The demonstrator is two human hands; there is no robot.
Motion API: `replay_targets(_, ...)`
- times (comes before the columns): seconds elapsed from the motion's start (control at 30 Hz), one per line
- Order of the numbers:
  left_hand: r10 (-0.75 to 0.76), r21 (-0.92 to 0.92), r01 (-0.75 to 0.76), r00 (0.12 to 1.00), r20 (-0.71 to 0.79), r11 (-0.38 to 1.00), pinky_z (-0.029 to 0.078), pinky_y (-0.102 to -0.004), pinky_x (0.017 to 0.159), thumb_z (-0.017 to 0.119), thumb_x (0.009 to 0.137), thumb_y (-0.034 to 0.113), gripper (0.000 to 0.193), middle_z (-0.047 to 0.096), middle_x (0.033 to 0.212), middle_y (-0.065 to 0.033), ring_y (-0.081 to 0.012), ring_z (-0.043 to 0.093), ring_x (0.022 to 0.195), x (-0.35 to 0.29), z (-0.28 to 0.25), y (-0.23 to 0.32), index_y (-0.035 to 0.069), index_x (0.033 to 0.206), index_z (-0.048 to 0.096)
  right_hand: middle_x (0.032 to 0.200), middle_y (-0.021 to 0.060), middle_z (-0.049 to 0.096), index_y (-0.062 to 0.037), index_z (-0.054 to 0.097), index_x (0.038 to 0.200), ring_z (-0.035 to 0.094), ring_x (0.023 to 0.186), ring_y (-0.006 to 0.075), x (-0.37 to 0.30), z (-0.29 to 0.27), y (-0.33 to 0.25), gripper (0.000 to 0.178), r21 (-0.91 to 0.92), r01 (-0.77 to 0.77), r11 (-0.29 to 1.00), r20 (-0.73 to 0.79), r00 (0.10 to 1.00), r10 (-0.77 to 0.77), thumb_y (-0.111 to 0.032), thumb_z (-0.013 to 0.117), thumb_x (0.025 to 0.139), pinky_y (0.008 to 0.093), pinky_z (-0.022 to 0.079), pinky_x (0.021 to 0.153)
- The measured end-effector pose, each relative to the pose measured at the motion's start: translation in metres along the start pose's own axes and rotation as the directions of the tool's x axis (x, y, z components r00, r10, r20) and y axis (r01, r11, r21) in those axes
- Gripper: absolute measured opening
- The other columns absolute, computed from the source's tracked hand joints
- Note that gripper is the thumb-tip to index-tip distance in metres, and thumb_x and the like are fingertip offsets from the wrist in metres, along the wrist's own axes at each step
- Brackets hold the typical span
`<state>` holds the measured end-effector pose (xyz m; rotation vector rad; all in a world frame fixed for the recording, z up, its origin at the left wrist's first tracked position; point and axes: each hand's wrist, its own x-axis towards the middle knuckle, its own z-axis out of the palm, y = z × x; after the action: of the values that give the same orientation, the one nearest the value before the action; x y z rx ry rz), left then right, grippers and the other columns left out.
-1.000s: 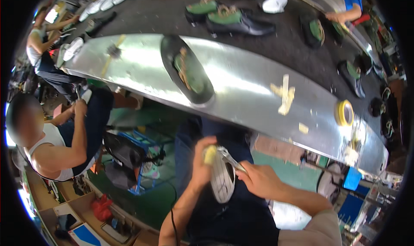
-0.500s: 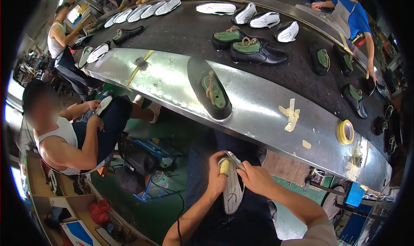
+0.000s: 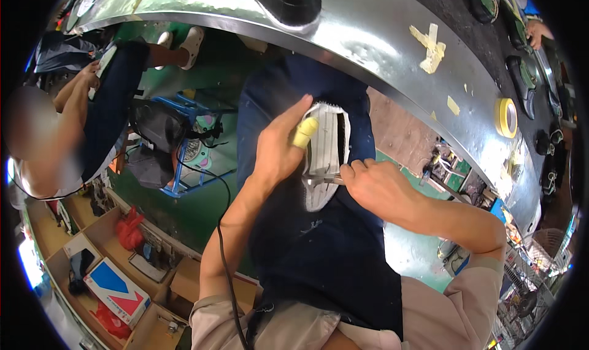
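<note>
Across my lap lies a shoe [image 3: 323, 142], sole side up, its white striped underside showing a ragged pale edge all round. My left hand [image 3: 279, 147] grips its left side, the thumb wrapped in a yellow cover and pressed at the edge. The fingers under the shoe are hidden. In my right hand [image 3: 377, 187], closed round the handle, is a metal hammer-like tool [image 3: 317, 180]. Its shiny head rests at or just above the sole's lower left part; contact cannot be made out. Under the shoe spreads a dark apron [image 3: 319, 252].
Ahead runs a metal-edged bench [image 3: 362, 43] with a shoe [image 3: 288, 3], yellow tape roll [image 3: 506, 117] and tape scraps. At left, a seated person [image 3: 67, 123] holds a shoe beside a blue stool frame [image 3: 178, 181]. Wooden compartments [image 3: 110, 221] stand lower left. A black cable [image 3: 224, 252] crosses my left arm.
My view has tilted down toward my lap. The right hand and its tool have moved from the shoe's upper end to its lower part. My left hand still grips the shoe's left side.
</note>
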<state>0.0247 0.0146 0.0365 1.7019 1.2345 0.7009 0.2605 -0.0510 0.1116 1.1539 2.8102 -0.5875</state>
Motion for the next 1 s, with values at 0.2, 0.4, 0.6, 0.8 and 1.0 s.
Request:
replay_targets(0.2,-0.523,-0.813,0.488,0.806,0.279,0.318,0.036,-0.0419,0.128,0.045,0.116,0.02,0.048,0.056,0.16,-0.0138,-0.026,0.048,0.153,-0.11,0.056,0.003,0.005,0.162,0.048,0.074,0.0133,0.067,-0.0045,0.059,0.093,0.072,0.063,0.0306,-0.029,0.005,-0.034,0.034,0.164,-0.294,0.942,0.129,0.953,0.275,-0.034,0.07,0.106,0.0409,0.056,0.057)
replay_targets(0.4,-0.521,-0.836,0.504,0.784,0.339,0.215,0.04,-0.0433,0.125,0.048,0.117,0.022,0.047,0.06,0.153,-0.0145,-0.0251,0.054,0.145,-0.115,0.052,-0.013,0.001,0.159,0.046,0.084,0.0166,0.073,-0.0033,0.061,0.099,0.073,0.071,0.0374,-0.023,0.075,-0.054,0.028,0.498,-0.384,0.778,-0.045,0.884,0.466,-0.029,0.071,0.106,0.0472,0.057,0.062)
replay_targets(0.6,-0.381,-0.499,0.347,0.924,0.036,0.794,0.045,-0.041,0.119,0.055,0.115,0.023,0.073,0.053,0.159,-0.027,-0.039,0.058,0.142,-0.129,0.072,-0.041,-0.004,0.171,0.017,0.091,0.0182,0.074,0.001,0.062,0.103,0.074,0.084,0.0389,-0.023,0.038,-0.005,0.034,0.532,-0.349,0.771,0.109,0.932,0.347,-0.032,0.067,0.107,0.0505,0.058,0.076)
replay_targets(0.8,-0.39,-0.243,0.421,0.906,0.165,0.874,0.031,-0.0411,0.129,0.053,0.111,0.005,0.072,0.037,0.172,-0.0232,-0.035,0.04,0.158,-0.124,0.048,0.003,-0.005,0.172,0.017,0.084,0.0169,0.069,0.0002,0.06,0.098,0.074,0.075,0.034,-0.009,0.0,-0.011,0.03,0.211,-0.318,0.924,-0.068,0.938,0.339,-0.028,0.067,0.106,0.0444,0.06,0.069)
replay_targets(1.0,-0.261,-0.635,0.25,0.962,0.079,0.731,0.016,-0.0351,0.134,0.046,0.104,-0.005,0.08,0.015,0.185,-0.0108,-0.024,0.013,0.169,-0.053,0.049,-0.023,0.007,0.177,0.016,0.093,0.0188,0.074,0.001,0.057,0.107,0.076,0.081,0.0358,0.001,0.047,-0.019,0.03,0.399,-0.508,0.763,0.084,0.849,0.521,-0.028,0.064,0.11,0.0442,0.059,0.063)
